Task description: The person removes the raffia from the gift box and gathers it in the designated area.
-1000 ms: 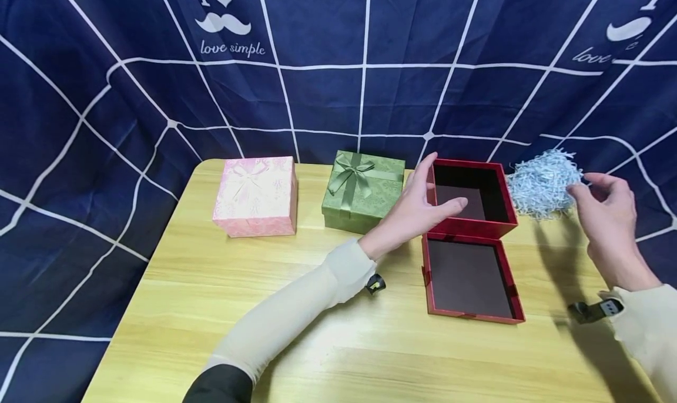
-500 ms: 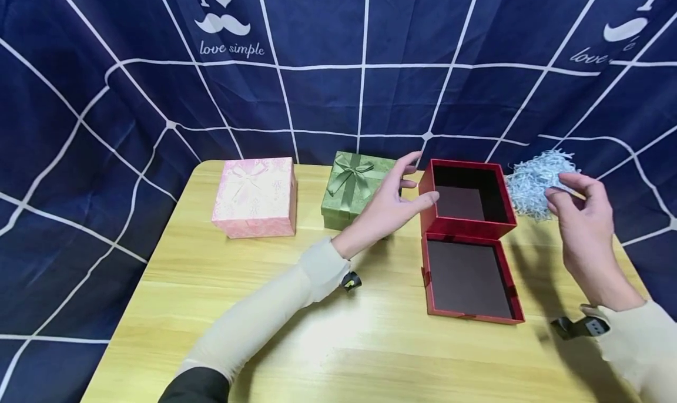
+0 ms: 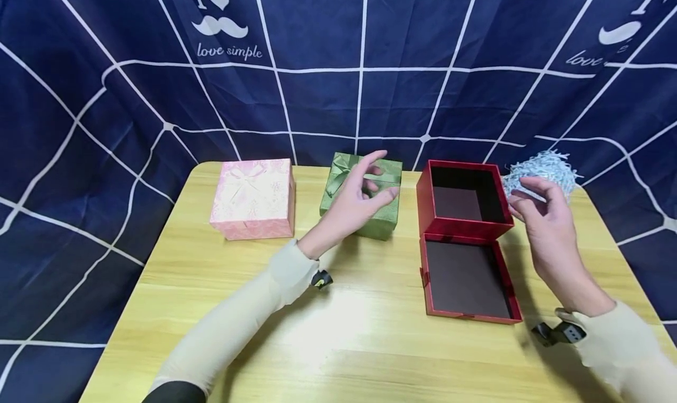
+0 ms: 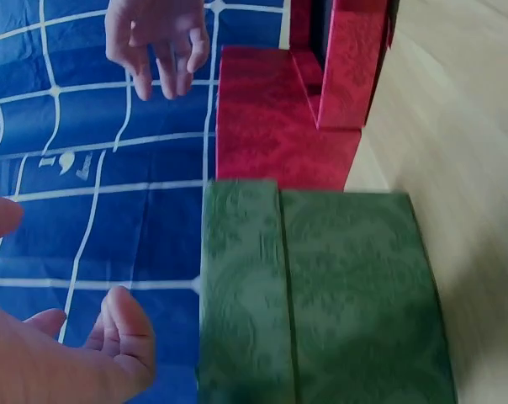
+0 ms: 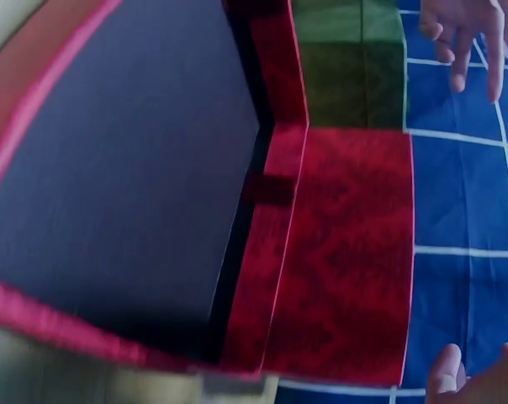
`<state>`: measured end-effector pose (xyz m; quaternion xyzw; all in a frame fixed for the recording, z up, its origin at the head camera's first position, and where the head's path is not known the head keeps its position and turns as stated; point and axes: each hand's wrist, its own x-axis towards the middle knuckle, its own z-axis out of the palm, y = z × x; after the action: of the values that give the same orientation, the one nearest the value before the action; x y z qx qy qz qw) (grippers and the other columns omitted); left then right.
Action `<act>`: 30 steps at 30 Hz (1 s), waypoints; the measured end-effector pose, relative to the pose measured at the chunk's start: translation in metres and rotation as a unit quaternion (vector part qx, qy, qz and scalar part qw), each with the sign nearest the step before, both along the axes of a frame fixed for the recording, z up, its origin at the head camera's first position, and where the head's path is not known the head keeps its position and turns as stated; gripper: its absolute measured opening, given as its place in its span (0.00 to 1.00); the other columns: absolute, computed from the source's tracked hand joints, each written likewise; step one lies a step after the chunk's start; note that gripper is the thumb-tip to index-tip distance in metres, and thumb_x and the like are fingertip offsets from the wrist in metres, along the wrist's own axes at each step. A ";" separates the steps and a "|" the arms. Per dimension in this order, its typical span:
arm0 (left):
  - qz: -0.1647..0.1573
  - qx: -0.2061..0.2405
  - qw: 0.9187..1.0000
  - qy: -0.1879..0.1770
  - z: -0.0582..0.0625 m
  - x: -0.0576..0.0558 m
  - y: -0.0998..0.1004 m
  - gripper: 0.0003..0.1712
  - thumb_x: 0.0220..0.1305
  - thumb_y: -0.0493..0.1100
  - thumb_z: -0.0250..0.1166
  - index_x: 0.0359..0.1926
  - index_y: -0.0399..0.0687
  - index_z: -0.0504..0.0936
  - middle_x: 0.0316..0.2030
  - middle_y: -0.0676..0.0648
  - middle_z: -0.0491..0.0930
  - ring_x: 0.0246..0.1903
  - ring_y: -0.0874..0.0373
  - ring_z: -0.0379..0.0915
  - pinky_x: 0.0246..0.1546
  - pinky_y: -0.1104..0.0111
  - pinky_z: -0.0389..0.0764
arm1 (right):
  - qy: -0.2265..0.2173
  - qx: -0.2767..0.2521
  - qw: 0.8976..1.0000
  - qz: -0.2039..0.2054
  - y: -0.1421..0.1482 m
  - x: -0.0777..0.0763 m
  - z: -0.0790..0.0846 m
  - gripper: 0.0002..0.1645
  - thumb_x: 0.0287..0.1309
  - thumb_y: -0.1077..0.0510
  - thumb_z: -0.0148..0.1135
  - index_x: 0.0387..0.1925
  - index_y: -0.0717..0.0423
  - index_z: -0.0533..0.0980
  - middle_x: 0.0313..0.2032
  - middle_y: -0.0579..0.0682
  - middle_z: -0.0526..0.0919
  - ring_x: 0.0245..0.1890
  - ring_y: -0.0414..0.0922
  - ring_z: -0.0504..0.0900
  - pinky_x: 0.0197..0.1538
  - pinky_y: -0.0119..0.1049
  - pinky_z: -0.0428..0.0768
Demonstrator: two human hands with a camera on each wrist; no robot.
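Observation:
Over the green gift box (image 3: 385,218) hovers my left hand (image 3: 349,200), fingers loosely bent and nothing held; the left wrist view shows it above the lid of that box (image 4: 355,286), apart from it. My right hand (image 3: 552,238) is in the air by the right side of the red gift box (image 3: 460,228), its fingers bent with nothing visible between them. The red box stands with its lid (image 3: 471,279) folded down toward the front, and its dark inside shows. Behind the right fingers lies a heap of light blue shredded paper (image 3: 550,165), partly hidden.
A closed pink gift box (image 3: 252,197) with a bow stands at the left on the wooden table (image 3: 338,344). A dark blue checked cloth (image 3: 312,33) hangs behind the table and at its sides.
Both hands have moved left: the left from the red box to above the green box, the right from the shredded paper toward the red box. The boxes and paper stay put.

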<state>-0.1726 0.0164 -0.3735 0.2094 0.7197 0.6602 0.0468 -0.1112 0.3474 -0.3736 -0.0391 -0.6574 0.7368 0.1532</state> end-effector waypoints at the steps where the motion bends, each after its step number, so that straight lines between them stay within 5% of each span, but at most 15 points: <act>1: 0.006 0.004 1.000 -0.001 0.000 0.000 -0.003 0.40 0.74 0.43 0.71 0.82 0.54 0.66 0.65 0.36 0.72 0.49 0.49 0.74 0.45 0.67 0.74 | 0.004 -0.005 1.000 0.009 -0.003 0.000 0.000 0.18 0.77 0.72 0.57 0.60 0.54 0.76 0.58 0.50 0.75 0.51 0.37 0.83 0.52 0.23 0.82; 6: 0.030 0.014 0.999 -0.009 -0.002 -0.003 -0.018 0.40 0.74 0.42 0.71 0.82 0.52 0.67 0.62 0.35 0.72 0.41 0.59 0.69 0.41 0.68 0.72 | 0.005 -0.015 0.999 0.038 -0.018 -0.001 0.001 0.18 0.79 0.71 0.57 0.63 0.57 0.73 0.60 0.51 0.72 0.55 0.40 0.82 0.54 0.27 0.83; 13: 0.077 0.001 0.997 -0.008 -0.005 -0.006 -0.038 0.36 0.73 0.41 0.70 0.79 0.52 0.72 0.60 0.32 0.71 0.40 0.57 0.66 0.41 0.66 0.70 | -0.026 0.016 0.996 0.087 -0.040 -0.006 0.005 0.20 0.80 0.66 0.59 0.68 0.56 0.69 0.65 0.49 0.68 0.62 0.43 0.77 0.55 0.29 0.83; 22: 0.132 -0.016 0.991 -0.016 -0.015 -0.011 -0.048 0.35 0.68 0.38 0.66 0.76 0.52 0.75 0.68 0.34 0.64 0.65 0.40 0.62 0.60 0.56 0.70 | -0.087 0.072 0.977 0.182 -0.068 -0.013 0.004 0.27 0.83 0.60 0.58 0.75 0.56 0.63 0.72 0.63 0.63 0.66 0.48 0.78 0.54 0.36 0.86; 30: 0.139 -0.029 0.988 -0.055 -0.027 -0.017 -0.052 0.38 0.69 0.37 0.63 0.80 0.52 0.73 0.75 0.42 0.62 0.74 0.40 0.58 0.73 0.44 0.62 | -0.118 0.113 0.961 0.223 -0.094 -0.026 0.005 0.34 0.82 0.60 0.59 0.80 0.60 0.59 0.73 0.63 0.64 0.67 0.46 0.75 0.59 0.32 0.83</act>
<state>-0.1895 -0.0360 -0.4007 0.0693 0.7568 0.6499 -0.0006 -0.1375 0.2532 -0.3687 0.0396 -0.7419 0.6632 -0.0906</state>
